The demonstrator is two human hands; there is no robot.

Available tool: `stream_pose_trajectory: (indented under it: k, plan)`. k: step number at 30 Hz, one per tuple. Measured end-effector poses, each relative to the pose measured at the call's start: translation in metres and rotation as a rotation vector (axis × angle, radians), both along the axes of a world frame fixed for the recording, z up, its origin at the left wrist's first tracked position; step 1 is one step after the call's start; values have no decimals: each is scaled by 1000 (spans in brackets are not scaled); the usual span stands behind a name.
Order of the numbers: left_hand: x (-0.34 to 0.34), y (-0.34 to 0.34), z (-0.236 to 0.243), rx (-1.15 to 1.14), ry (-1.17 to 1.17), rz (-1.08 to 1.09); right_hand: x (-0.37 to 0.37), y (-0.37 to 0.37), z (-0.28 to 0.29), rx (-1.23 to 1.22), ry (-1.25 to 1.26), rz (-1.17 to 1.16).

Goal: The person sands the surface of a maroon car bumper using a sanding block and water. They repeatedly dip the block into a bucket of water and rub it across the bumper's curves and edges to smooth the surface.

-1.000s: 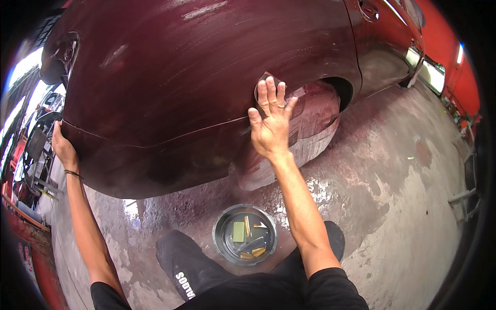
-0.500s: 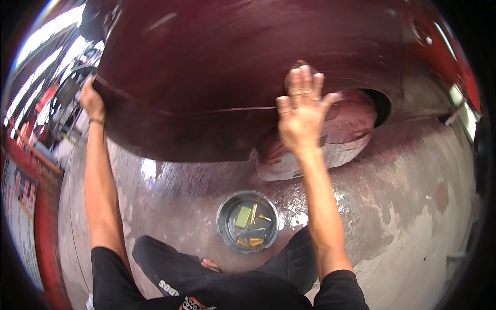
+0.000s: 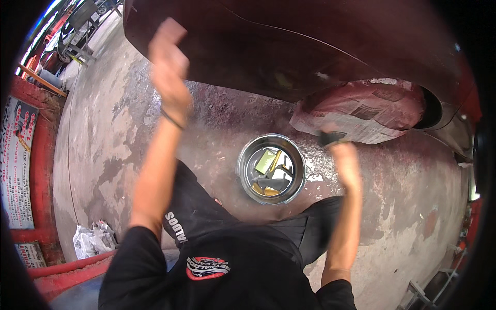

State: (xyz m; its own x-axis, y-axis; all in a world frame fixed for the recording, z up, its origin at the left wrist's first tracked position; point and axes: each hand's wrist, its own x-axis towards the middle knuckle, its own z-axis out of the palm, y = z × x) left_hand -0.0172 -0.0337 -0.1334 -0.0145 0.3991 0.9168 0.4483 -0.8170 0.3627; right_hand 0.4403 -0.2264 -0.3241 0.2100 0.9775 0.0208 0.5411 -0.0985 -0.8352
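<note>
My left hand [image 3: 173,67], smeared by motion, is up in front of the lower edge of a dark maroon car body panel [image 3: 232,51]; its fingers are too blurred to read. Lower down on the right, my right hand [image 3: 343,155] grips a small dark piece of sandpaper [image 3: 330,138], also blurred, off the panel and below the paper-covered wheel [image 3: 367,111]. Between my knees on the floor stands a round dark basin [image 3: 242,168]. In it lie a pale green block [image 3: 265,161], a dark sheet [image 3: 274,183] and several yellowish pieces in water.
The concrete floor [image 3: 108,155] is wet and stained around the basin. A printed sign [image 3: 20,160] hangs on the red wall at left. Crumpled paper [image 3: 94,240] lies near a red rim [image 3: 67,274] behind my left arm. A metal stand [image 3: 82,31] is at far left.
My right hand has come down off the panel toward the basin, from spread flat to gripping the dark piece. My left hand has left the panel's left edge and moved right. The view has tilted down.
</note>
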Motion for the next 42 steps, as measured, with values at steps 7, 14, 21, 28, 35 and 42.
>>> stream_pose_trajectory:
  k: [7,14,21,28,35,42]
  plan:
    - [91,-166,-366,-1267,1090,-168,-195,-5,-194,-433,-550,441]
    - [125,-152,-385,-1538,1500,-314,-187,9,-250,-719,-396,424]
    - [89,-130,-331,-1865,364,-523,-167,20,-120,-410,627,-223]
    - [116,-157,-244,-1436,-1045,-945,-209,14,6,14,1282,-271]
    - [89,-106,-138,-1001,-975,-798,-201,23,-14,-53,700,3]
    - [78,7,119,243,-27,-179,-118,44,-89,156,-415,94]
